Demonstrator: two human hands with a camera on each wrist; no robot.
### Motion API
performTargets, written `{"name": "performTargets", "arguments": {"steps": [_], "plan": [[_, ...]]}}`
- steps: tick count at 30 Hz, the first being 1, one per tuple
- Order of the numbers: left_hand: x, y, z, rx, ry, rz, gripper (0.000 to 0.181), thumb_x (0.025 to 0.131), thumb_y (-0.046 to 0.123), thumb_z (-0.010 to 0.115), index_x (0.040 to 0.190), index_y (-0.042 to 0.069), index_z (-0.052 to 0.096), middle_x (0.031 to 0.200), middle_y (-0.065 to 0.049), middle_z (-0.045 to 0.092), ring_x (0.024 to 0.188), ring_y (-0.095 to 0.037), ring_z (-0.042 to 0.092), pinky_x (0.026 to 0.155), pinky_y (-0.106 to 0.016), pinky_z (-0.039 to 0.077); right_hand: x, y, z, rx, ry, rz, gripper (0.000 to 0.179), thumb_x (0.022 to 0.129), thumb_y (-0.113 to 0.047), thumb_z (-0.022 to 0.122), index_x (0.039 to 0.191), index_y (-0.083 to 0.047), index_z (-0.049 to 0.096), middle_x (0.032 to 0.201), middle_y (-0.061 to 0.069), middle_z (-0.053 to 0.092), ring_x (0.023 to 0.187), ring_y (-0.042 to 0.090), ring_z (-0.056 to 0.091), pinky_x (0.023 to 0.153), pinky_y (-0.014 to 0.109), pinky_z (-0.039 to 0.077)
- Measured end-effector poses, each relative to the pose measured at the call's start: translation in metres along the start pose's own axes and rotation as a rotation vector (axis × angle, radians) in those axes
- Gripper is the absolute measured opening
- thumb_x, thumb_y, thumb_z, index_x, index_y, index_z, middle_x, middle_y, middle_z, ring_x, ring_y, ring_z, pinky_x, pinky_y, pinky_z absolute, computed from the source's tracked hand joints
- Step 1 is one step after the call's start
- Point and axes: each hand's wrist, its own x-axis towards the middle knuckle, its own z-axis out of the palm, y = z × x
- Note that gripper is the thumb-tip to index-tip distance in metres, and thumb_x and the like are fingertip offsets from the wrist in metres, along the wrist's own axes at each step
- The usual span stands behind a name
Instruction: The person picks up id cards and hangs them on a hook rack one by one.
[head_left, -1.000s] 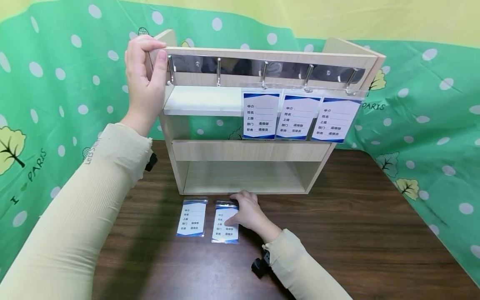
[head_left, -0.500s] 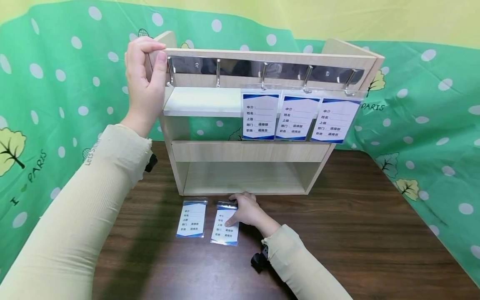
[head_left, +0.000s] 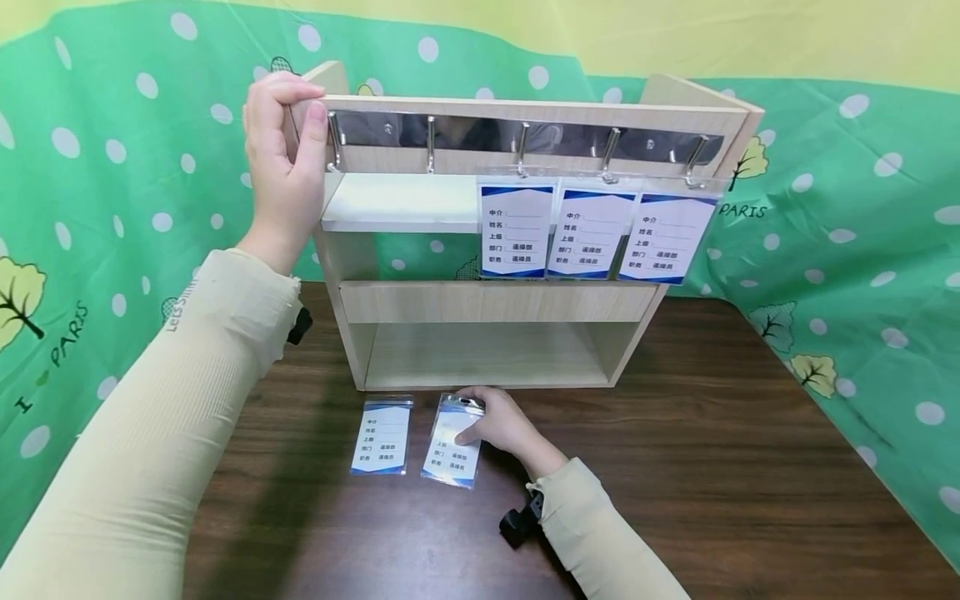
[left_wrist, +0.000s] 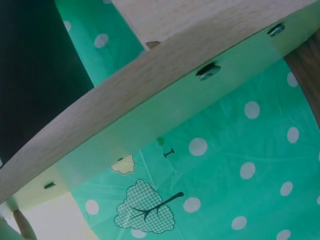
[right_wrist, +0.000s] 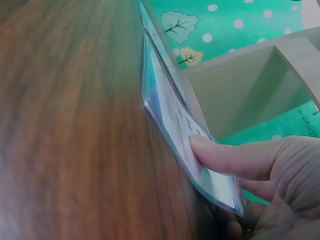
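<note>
With its thumb in front and fingers over the side, my left hand (head_left: 285,171) grips the upper left corner of a light wooden shelf rack (head_left: 491,302). In the left wrist view the rack's side panel (left_wrist: 165,107) fills much of the picture. My right hand (head_left: 508,427) pinches a badge in a clear plastic sleeve (head_left: 442,457), thumb on its printed face and fingers behind. The right wrist view shows this badge (right_wrist: 172,117) bent, its top end raised off the table. A second badge (head_left: 380,442) lies flat just to its left.
A metal strip with several hooks (head_left: 522,150) runs along the rack's top front. Three badges hang at its right: one (head_left: 516,233), another (head_left: 590,236) and a third (head_left: 666,240). The rack stands on a dark wooden table (head_left: 750,467) before a green dotted cloth (head_left: 817,208).
My right thumb and fingers have taken hold of the right-hand badge, and its top end has come up off the table. My left hand keeps its grip on the rack.
</note>
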Motion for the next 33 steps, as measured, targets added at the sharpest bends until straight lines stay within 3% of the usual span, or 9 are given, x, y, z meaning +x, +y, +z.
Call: {"name": "performTargets", "arguments": {"steps": [5, 10, 12, 16, 20, 27, 33], "plan": [[0.001, 0.001, -0.001, 0.005, 0.0, 0.005, 0.017, 0.095, 0.005, 0.05, 0.106, -0.004, 0.06, 0.105, 0.02, 0.048, 0.115, -0.001, 0.043, 0.111, -0.021, 0.027, 0.0, 0.006, -0.004, 0.129, -0.013, -0.047, 0.051, 0.077, 0.004, 0.072, 0.127, -0.003, 0.065, 0.114, 0.014, 0.068, 0.097, 0.023, 0.06, 0.091, 0.04, 0.048], [0.001, 0.002, 0.0, 0.02, -0.002, 0.007, 0.02, 0.095, 0.006, 0.05, 0.107, -0.006, 0.06, 0.105, 0.021, 0.047, 0.115, 0.0, 0.042, 0.111, -0.02, 0.026, 0.002, 0.01, -0.014, 0.261, -0.034, -0.015, 0.048, 0.079, 0.005, 0.069, 0.127, 0.001, 0.064, 0.112, 0.015, 0.067, 0.1, 0.021, 0.059, 0.087, 0.031, 0.049], [0.001, 0.001, 0.0, 0.024, -0.003, 0.006, 0.02, 0.095, 0.006, 0.05, 0.107, -0.006, 0.06, 0.105, 0.021, 0.047, 0.115, 0.0, 0.042, 0.111, -0.02, 0.026, 0.004, 0.012, -0.017, 0.319, -0.041, 0.001, 0.048, 0.078, 0.005, 0.071, 0.126, 0.003, 0.064, 0.108, 0.015, 0.068, 0.093, 0.018, 0.06, 0.08, 0.025, 0.049], [0.0, -0.001, 0.001, 0.027, -0.009, 0.001, 0.019, 0.095, 0.006, 0.05, 0.107, -0.006, 0.06, 0.106, 0.021, 0.047, 0.114, 0.001, 0.042, 0.11, -0.02, 0.027, 0.004, 0.015, -0.022, 0.407, -0.052, 0.026, 0.042, 0.081, -0.002, 0.073, 0.121, 0.004, 0.065, 0.095, 0.01, 0.071, 0.077, 0.013, 0.062, 0.065, 0.025, 0.048], [-0.001, -0.002, 0.001, 0.024, -0.011, -0.006, 0.019, 0.095, 0.006, 0.05, 0.107, -0.006, 0.06, 0.106, 0.021, 0.047, 0.114, 0.001, 0.042, 0.11, -0.02, 0.027, 0.003, 0.015, -0.026, 0.48, -0.041, 0.011, 0.034, 0.087, -0.007, 0.07, 0.118, 0.007, 0.064, 0.085, 0.0, 0.071, 0.069, 0.009, 0.061, 0.062, 0.025, 0.048], [0.0, -0.002, 0.0, 0.019, -0.003, 0.006, 0.018, 0.095, 0.006, 0.05, 0.106, -0.004, 0.06, 0.106, 0.021, 0.047, 0.113, 0.001, 0.043, 0.11, -0.021, 0.027, -0.001, -0.007, -0.037, 0.572, 0.022, -0.034, 0.029, 0.094, -0.009, 0.063, 0.116, 0.011, 0.062, 0.082, -0.005, 0.068, 0.069, 0.009, 0.061, 0.064, 0.023, 0.05], [0.001, -0.002, -0.001, 0.026, -0.004, 0.002, 0.018, 0.095, 0.006, 0.05, 0.106, -0.004, 0.06, 0.106, 0.021, 0.048, 0.114, 0.0, 0.043, 0.11, -0.02, 0.026, -0.013, -0.04, -0.047, 0.674, 0.149, -0.102, 0.027, 0.099, -0.01, 0.057, 0.116, 0.011, 0.062, 0.082, -0.006, 0.066, 0.069, 0.008, 0.06, 0.063, 0.022, 0.05]]}}
